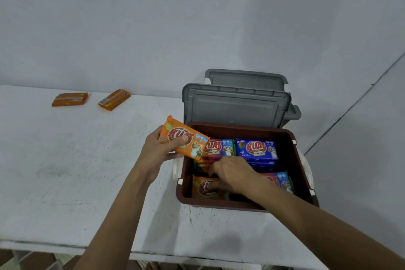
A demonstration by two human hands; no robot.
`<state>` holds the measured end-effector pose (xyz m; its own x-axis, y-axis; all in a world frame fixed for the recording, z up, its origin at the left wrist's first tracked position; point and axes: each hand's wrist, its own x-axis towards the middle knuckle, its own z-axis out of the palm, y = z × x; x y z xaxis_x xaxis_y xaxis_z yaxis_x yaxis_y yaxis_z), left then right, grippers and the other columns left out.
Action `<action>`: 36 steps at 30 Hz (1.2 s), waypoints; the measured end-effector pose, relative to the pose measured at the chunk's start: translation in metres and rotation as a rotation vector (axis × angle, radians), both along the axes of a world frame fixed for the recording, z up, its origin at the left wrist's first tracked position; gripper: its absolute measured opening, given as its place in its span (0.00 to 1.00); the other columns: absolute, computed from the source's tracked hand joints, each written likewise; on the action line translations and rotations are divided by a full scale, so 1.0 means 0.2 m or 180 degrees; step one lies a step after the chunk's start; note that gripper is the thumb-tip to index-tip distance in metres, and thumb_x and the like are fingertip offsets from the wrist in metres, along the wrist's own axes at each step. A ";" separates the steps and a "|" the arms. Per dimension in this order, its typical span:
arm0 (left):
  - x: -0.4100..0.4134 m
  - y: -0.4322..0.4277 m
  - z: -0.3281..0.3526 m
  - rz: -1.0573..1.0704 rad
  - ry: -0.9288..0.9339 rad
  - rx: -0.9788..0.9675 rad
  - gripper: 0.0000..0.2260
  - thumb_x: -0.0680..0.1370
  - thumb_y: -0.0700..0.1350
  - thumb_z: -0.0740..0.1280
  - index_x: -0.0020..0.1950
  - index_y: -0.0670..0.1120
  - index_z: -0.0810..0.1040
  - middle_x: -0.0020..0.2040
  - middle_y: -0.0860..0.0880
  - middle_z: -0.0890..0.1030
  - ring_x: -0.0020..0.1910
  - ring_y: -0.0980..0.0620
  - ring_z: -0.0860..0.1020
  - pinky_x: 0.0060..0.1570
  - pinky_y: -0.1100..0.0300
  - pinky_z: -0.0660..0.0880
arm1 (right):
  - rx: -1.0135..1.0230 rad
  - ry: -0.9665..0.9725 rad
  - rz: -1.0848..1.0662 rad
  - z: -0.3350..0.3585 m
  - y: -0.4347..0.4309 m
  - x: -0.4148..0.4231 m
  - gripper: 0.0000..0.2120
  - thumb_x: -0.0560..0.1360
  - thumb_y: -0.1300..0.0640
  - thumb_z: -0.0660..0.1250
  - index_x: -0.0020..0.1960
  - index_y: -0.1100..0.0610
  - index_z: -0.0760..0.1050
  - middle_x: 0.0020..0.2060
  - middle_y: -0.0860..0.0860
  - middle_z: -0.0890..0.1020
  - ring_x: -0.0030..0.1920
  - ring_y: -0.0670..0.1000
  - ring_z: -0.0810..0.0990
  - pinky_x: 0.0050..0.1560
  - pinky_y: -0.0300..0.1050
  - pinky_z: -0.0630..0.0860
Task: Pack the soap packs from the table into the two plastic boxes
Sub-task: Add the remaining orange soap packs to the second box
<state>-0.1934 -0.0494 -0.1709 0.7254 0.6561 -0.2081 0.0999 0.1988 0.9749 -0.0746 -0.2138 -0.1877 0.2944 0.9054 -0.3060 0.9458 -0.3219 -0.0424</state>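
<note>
Two orange soap packs remain on the white table (pixel 65 171): one (pixel 69 99) at the upper left of the frame and another (pixel 114 99) just to its right, lying apart from each other and well apart from the boxes. A third orange pack (pixel 185 138) is held in the left hand (pixel 161 149) at the centre of the frame, tilted over the left rim of the brown box (pixel 291 160); the thumb is pressed on its printed face and the fingers are curled beneath it, presumably so that it can be slid in flat. The right hand (pixel 234 174) is lowered inside the box, palm down, with its fingers loosely spread over the packs, apparently to shift them and open a gap; whether anything is pinched cannot be told.

The box is seen to be rigid, smooth plastic, rectangular with rounded corners, and its grey lid (pixel 236 107) is propped upright behind it. A second grey lid (pixel 245 78) is seen further back, its box mostly hidden. Inside the brown box, blue packs (pixel 257 149) and an orange one (pixel 206 187) are stacked flat, all glossy, crinkled film wrappers around brick-shaped bars. The tabletop is matt and faintly scuffed.
</note>
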 end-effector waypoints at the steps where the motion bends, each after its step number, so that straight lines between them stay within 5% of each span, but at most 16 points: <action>1: 0.00 0.00 0.01 0.0004 0.0004 0.0017 0.12 0.74 0.46 0.72 0.55 0.53 0.76 0.49 0.52 0.83 0.47 0.52 0.84 0.37 0.62 0.80 | 0.0054 0.0265 -0.0041 0.02 -0.01 0.01 0.18 0.77 0.42 0.65 0.59 0.53 0.79 0.51 0.52 0.82 0.51 0.53 0.81 0.49 0.47 0.77; 4: 0.01 -0.02 0.03 -0.0045 0.0005 0.0096 0.08 0.75 0.47 0.71 0.53 0.53 0.76 0.48 0.52 0.84 0.45 0.54 0.84 0.36 0.63 0.80 | 0.0554 0.1001 -0.0425 0.12 -0.02 0.08 0.11 0.80 0.47 0.64 0.52 0.53 0.80 0.41 0.47 0.81 0.40 0.48 0.81 0.38 0.40 0.75; 6: 0.02 -0.04 0.05 -0.0119 -0.0019 0.0099 0.09 0.76 0.49 0.69 0.56 0.53 0.77 0.49 0.52 0.84 0.47 0.54 0.84 0.38 0.62 0.80 | 0.1123 0.1200 -0.0815 0.17 -0.03 0.13 0.08 0.81 0.53 0.62 0.48 0.52 0.80 0.36 0.45 0.80 0.37 0.49 0.81 0.36 0.44 0.76; 10: 0.04 -0.08 0.07 -0.0193 -0.0067 0.0132 0.12 0.79 0.53 0.64 0.61 0.54 0.76 0.52 0.52 0.83 0.50 0.54 0.82 0.42 0.60 0.81 | 0.1946 0.2414 -0.1692 0.20 -0.03 0.15 0.10 0.82 0.57 0.60 0.58 0.54 0.77 0.47 0.48 0.83 0.45 0.46 0.83 0.46 0.46 0.83; 14: 0.06 -0.12 0.07 -0.0231 -0.0049 0.0140 0.11 0.79 0.56 0.61 0.59 0.56 0.76 0.53 0.53 0.82 0.52 0.54 0.81 0.42 0.61 0.80 | 0.2032 0.3295 -0.1671 0.21 0.00 0.09 0.13 0.79 0.50 0.66 0.61 0.53 0.77 0.51 0.48 0.84 0.49 0.46 0.84 0.47 0.43 0.83; 21: 0.04 -0.11 0.10 -0.0157 0.0183 0.1026 0.07 0.81 0.51 0.61 0.50 0.58 0.80 0.44 0.59 0.82 0.42 0.68 0.80 0.34 0.74 0.74 | 0.1682 0.3462 -0.1528 0.24 -0.05 0.12 0.10 0.76 0.56 0.71 0.55 0.59 0.76 0.49 0.53 0.84 0.45 0.51 0.86 0.42 0.45 0.82; 26: 0.02 -0.05 0.00 -0.0085 0.0739 0.1980 0.13 0.82 0.52 0.58 0.63 0.54 0.77 0.62 0.53 0.78 0.54 0.60 0.74 0.48 0.68 0.69 | 0.0738 0.3447 -0.1372 0.23 -0.13 0.18 0.11 0.77 0.58 0.69 0.57 0.61 0.74 0.56 0.55 0.82 0.51 0.55 0.85 0.47 0.48 0.83; 33: 0.02 -0.04 -0.09 -0.0322 0.0964 0.2201 0.16 0.82 0.49 0.60 0.70 0.53 0.74 0.67 0.48 0.76 0.58 0.56 0.72 0.57 0.58 0.70 | -0.0121 0.2656 -0.1140 0.10 -0.09 0.10 0.10 0.76 0.54 0.70 0.55 0.55 0.74 0.56 0.54 0.79 0.51 0.53 0.82 0.46 0.47 0.83; 36: 0.02 -0.04 -0.10 -0.0380 0.0956 0.2138 0.17 0.81 0.50 0.61 0.70 0.55 0.73 0.67 0.48 0.76 0.57 0.57 0.72 0.55 0.59 0.70 | -0.0261 0.1742 -0.0916 0.07 -0.07 0.05 0.13 0.76 0.50 0.71 0.54 0.59 0.78 0.51 0.54 0.81 0.45 0.53 0.82 0.39 0.42 0.79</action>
<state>-0.1895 -0.0566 -0.1910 0.7749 0.6321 0.0094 0.3647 -0.4592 0.8100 -0.0649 -0.2288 -0.1746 0.3041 0.7802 -0.5467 0.6688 -0.5835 -0.4607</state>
